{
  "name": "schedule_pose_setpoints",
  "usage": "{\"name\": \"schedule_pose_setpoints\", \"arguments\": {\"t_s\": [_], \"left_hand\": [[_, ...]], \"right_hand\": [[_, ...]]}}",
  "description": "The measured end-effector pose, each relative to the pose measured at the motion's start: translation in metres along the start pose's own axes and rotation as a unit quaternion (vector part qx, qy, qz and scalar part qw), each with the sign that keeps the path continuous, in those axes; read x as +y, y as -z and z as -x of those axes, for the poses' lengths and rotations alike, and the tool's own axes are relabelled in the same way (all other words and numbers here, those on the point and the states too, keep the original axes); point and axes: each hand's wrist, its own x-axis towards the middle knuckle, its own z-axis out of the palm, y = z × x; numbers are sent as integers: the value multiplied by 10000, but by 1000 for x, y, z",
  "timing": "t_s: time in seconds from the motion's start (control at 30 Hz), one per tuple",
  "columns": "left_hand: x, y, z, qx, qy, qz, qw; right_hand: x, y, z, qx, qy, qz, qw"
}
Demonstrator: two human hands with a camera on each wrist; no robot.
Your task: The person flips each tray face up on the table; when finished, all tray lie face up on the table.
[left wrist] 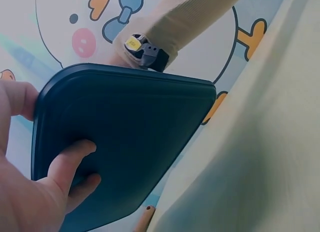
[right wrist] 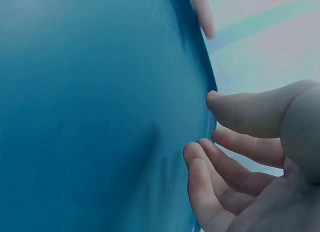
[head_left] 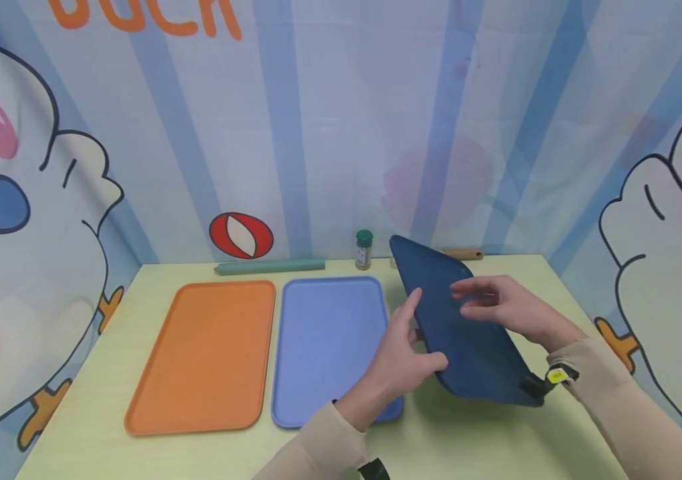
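Observation:
A dark blue tray [head_left: 461,353] is tilted up on the right side of the table. My left hand [head_left: 397,357] grips its left edge, with the thumb over the near face. In the left wrist view, fingers of that hand press against the other face of the tray [left wrist: 135,122]. My right hand [head_left: 505,308] hovers before the near face, its fingers loosely bent and holding nothing. Seen from the right wrist, the thumb and fingers of the right hand [right wrist: 245,177] lie close to the tray's edge; whether they touch it I cannot tell.
A light blue tray [head_left: 331,333] lies flat in the middle, with an orange tray [head_left: 209,360] left of it. Along the back edge are a teal rod [head_left: 271,267], a small green-lidded jar [head_left: 364,252] and a wooden handle [head_left: 465,254]. Behind hangs a printed curtain [head_left: 341,133].

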Motion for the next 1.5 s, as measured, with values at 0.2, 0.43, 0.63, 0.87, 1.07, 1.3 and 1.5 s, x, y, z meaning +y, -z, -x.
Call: {"name": "schedule_pose_setpoints", "arguments": {"t_s": [0.2,0.43,0.63,0.87,1.07,1.3,1.5], "left_hand": [[-2,3,3,-1,-70,251,9997],[-6,7,3,-50,-273,520,9983],[-8,9,4,-50,-461,621,9970],[-13,10,4,11,-547,637,9965],[-15,12,4,-38,-488,801,9956],[-16,15,3,-55,-223,775,9967],[-15,19,4,-78,80,750,9971]], "right_hand": [[21,7,8,309,-198,325,9988],[42,15,14,731,-496,665,9939],[60,17,24,496,-872,356,9943],[76,18,33,123,-1081,-250,9937],[83,18,37,178,-980,-530,9936],[84,20,40,157,-784,-827,9934],[86,19,40,174,-692,-1049,9919]]}}
